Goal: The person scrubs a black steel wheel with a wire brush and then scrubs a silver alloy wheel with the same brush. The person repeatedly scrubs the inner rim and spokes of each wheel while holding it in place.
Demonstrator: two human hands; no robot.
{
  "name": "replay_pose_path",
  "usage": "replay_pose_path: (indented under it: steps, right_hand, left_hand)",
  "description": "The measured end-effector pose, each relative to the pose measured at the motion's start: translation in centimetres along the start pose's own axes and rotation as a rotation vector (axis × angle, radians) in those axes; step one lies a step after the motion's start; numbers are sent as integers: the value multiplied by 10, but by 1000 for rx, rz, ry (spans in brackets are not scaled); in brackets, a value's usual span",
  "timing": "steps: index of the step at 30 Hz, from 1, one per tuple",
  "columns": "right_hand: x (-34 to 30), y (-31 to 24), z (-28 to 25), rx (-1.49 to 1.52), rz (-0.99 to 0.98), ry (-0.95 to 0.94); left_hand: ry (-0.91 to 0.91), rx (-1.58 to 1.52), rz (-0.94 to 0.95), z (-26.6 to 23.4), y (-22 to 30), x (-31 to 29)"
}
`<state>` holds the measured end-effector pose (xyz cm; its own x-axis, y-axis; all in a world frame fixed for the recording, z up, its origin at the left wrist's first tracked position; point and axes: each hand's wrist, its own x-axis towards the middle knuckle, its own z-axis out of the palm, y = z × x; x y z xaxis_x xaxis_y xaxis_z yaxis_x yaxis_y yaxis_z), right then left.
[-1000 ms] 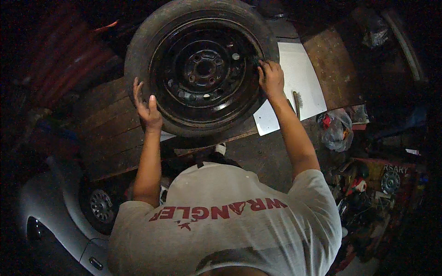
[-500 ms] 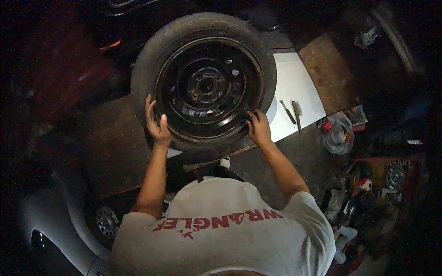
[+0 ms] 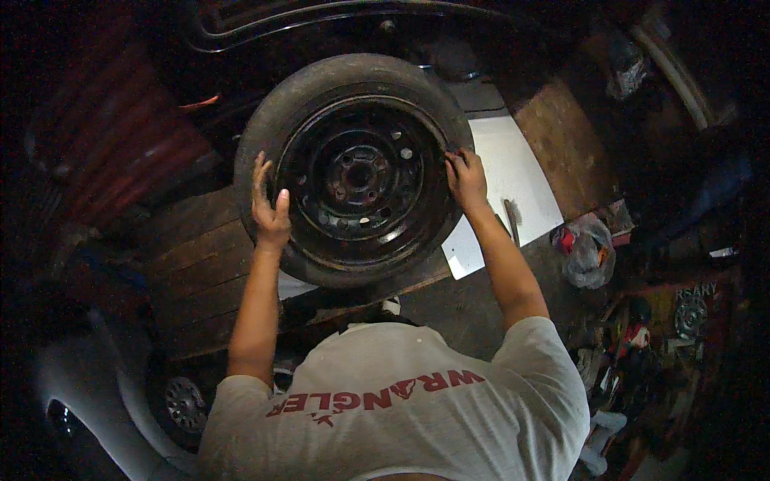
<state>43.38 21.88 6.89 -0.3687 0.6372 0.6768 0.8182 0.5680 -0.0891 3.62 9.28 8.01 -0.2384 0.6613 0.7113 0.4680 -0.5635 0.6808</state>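
A car wheel [image 3: 357, 175], a dark steel rim inside a worn black tyre [image 3: 265, 120], lies in front of me with its rim face up. My left hand [image 3: 270, 208] rests against the tyre's left side, fingers stretched out and thumb apart. On the opposite side, my right hand [image 3: 467, 178] has its fingers bent together at the rim's right edge; whatever they may grip is too dark to make out. A wire brush [image 3: 512, 215] lies on a white sheet [image 3: 501, 156] to the right, partly behind my right forearm.
Wooden boards [image 3: 200, 248] extend left of the wheel, and a brown panel [image 3: 568, 144] is at the right. Beside the sheet sits a clear plastic bag [image 3: 589, 252] with colourful contents. A silver car body [image 3: 88, 377] stands lower left; a dark car edge [image 3: 345, 16] crosses the top.
My right hand has moved forward along the rim's right edge. The view has shifted, so the wheel appears lower. My left hand stays by the tyre's left side.
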Motion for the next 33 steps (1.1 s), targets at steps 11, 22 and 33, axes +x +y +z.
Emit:
replay_pose_path:
  steps: [11,22,33]
  right_hand:
    - [3,9,9,102,-21,44]
    - [76,-17,25,171,-146,180]
    - [139,-55,21,219,-451,17]
  left_hand:
    - [-39,0,-58,12,3,-4]
    - [61,-145,50,20,-12,-8]
    - [74,-206,30,19,-11,-12]
